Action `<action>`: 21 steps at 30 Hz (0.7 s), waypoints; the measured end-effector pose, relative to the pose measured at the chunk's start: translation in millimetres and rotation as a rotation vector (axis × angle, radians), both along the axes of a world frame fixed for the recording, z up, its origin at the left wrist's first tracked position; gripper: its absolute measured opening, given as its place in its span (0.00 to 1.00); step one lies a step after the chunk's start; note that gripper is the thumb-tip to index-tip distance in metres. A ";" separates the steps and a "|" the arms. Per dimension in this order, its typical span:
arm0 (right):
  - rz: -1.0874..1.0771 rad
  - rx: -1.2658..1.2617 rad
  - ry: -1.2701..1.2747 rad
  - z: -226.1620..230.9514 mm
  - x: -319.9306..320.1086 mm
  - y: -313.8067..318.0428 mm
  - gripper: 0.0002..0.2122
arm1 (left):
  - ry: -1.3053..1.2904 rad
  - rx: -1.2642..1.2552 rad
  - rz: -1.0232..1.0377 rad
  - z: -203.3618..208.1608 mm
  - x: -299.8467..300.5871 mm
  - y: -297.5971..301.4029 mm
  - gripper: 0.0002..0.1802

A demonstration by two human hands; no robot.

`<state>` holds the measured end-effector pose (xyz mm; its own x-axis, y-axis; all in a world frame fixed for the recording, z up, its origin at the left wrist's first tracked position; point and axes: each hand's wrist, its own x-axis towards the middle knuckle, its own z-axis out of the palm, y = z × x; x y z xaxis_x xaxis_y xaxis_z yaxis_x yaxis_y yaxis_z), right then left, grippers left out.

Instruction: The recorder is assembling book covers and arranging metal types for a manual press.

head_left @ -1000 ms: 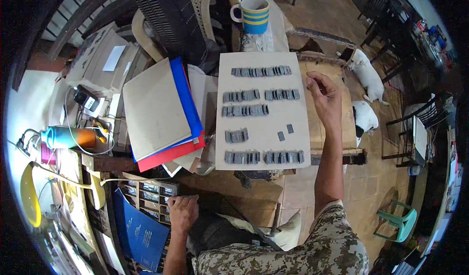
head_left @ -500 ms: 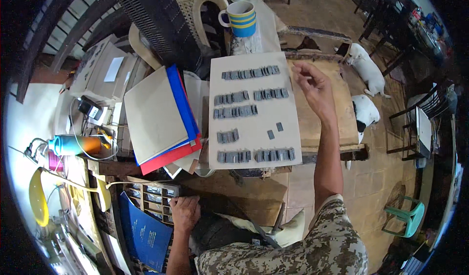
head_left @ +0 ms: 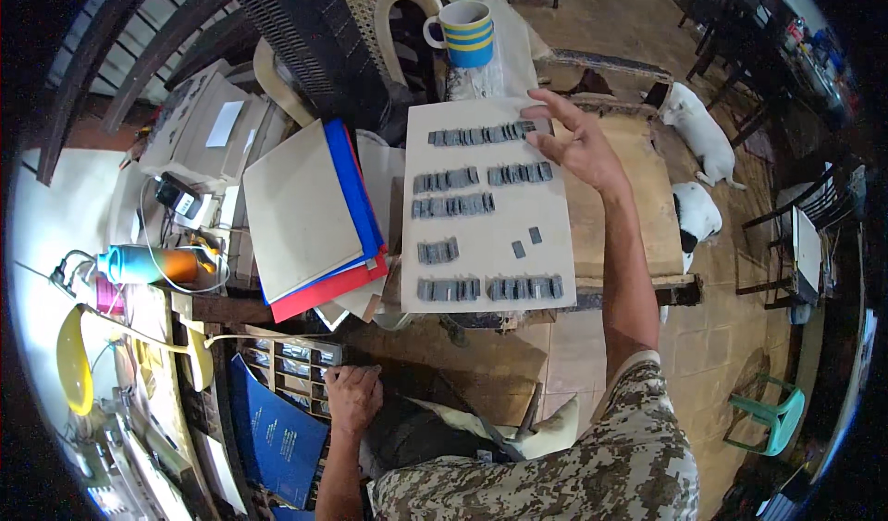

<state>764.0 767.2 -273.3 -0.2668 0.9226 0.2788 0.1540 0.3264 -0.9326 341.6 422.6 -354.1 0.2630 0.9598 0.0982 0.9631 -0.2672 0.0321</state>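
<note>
My right hand [head_left: 578,151] is over the upper right edge of a pale board [head_left: 499,285], thumb and fingers apart. Its thumb tip is beside the right end of the top row of small dark grey rectangular pieces [head_left: 476,136]; I see nothing between the fingers. More such pieces [head_left: 453,205] stand packed in several short rows lower down. Two single pieces [head_left: 518,249] lie flat at the lower right. My left hand [head_left: 354,398] is closed at the edge of a wooden compartment tray [head_left: 268,364]; whatever its curled fingers hold is hidden.
Left of the board lie stacked folders [head_left: 305,216]. A striped mug [head_left: 466,35] stands behind it. A blue book [head_left: 277,438] rests on the tray, near a yellow lamp [head_left: 74,364] and bottle [head_left: 148,265]. Two dogs [head_left: 700,137] lie on the floor at right, with a green stool [head_left: 772,416].
My right hand has moved left and slightly away, to the end of the top row. The left hand stays by the tray. The whole view has shifted slightly.
</note>
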 end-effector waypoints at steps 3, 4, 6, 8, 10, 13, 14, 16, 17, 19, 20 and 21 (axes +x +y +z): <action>-0.005 -0.082 0.049 1.3 -5.0 -0.1 0.28 | -0.038 0.020 -0.002 0.0 -0.1 0.0 0.14; -0.006 -0.110 0.065 1.1 -6.7 -0.1 0.28 | -0.051 0.027 -0.002 0.2 0.1 0.3 0.15; -0.044 -0.071 0.076 0.7 -5.0 -2.6 0.27 | -0.124 0.001 0.011 7.5 7.3 3.3 0.14; -0.121 0.015 0.102 0.8 -1.5 -6.6 0.26 | -0.265 -0.044 0.035 21.0 20.7 9.7 0.13; -0.226 0.084 0.157 3.5 -2.4 -14.0 0.24 | -0.418 -0.047 0.077 30.2 36.2 17.6 0.12; -0.368 -0.028 0.215 -5.1 -0.1 -38.0 0.19 | -0.714 -0.067 0.256 56.1 68.9 43.2 0.11; -0.456 -0.170 0.225 -8.0 3.4 -48.9 0.18 | -0.928 -0.115 0.395 68.6 77.6 55.8 0.12; -0.376 -0.386 0.226 -10.2 13.2 -72.7 0.19 | -1.052 -0.170 0.422 90.5 85.6 92.2 0.14; -0.367 -0.387 0.223 -5.1 7.2 -86.0 0.19 | -1.297 -0.257 0.535 90.2 89.2 109.4 0.18; -0.309 -0.434 0.313 5.4 -4.0 -107.7 0.21 | -1.630 -0.431 0.616 106.1 99.0 135.5 0.22; -0.302 -0.440 0.309 8.9 -5.0 -111.4 0.21 | -1.640 -0.476 0.591 107.5 98.2 147.7 0.22; -0.295 -0.456 0.301 11.6 -5.9 -114.4 0.21 | -1.649 -0.520 0.567 107.4 96.4 157.4 0.22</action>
